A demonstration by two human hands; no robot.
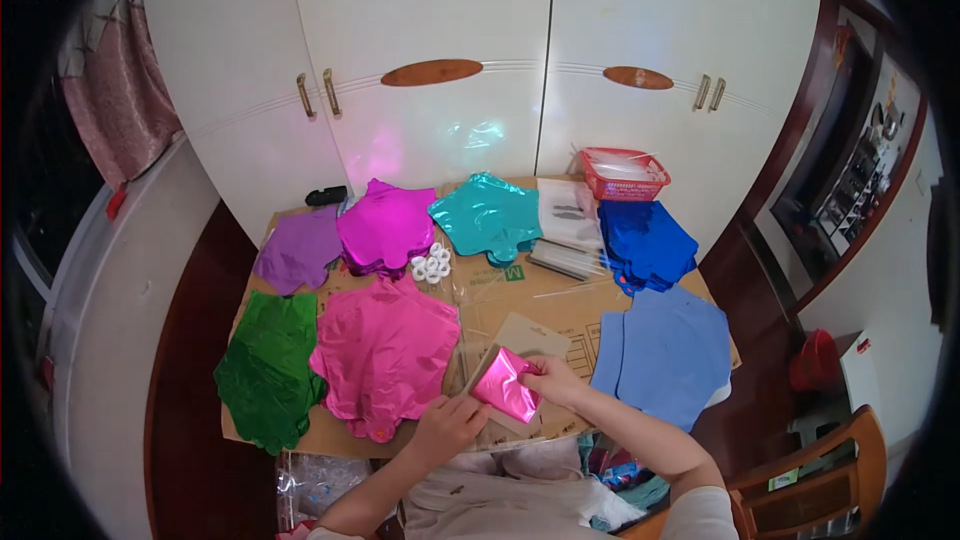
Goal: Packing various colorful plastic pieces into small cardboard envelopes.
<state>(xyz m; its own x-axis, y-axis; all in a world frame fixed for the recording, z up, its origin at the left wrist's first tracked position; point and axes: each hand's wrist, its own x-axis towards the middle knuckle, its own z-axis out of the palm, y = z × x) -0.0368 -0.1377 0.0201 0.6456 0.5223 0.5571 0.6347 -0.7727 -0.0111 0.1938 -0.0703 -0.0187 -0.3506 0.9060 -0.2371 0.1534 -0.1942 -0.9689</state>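
Note:
A shiny pink foil balloon (506, 386), folded into a small flat packet, lies on a brown cardboard sheet (540, 337) at the table's near edge. My right hand (553, 381) pinches its upper right edge. At the lower left corner, my left hand (452, 429) has its fingers curled together on the foil; the fingertips are partly hidden. To the left is a stack of flat pink star-shaped foil balloons (388, 355). Beyond the packet sit white ribbon rolls (431, 265) and a bundle of clear plastic sleeves (560, 260).
Flat foil stacks ring the cardboard-covered table (490, 300): green (268, 370), purple (298, 252), magenta (388, 223), teal (490, 217), dark blue (648, 245) and pale blue (675, 355). A red basket (625, 180) stands at the back right. A wooden chair (815, 480) is at my right.

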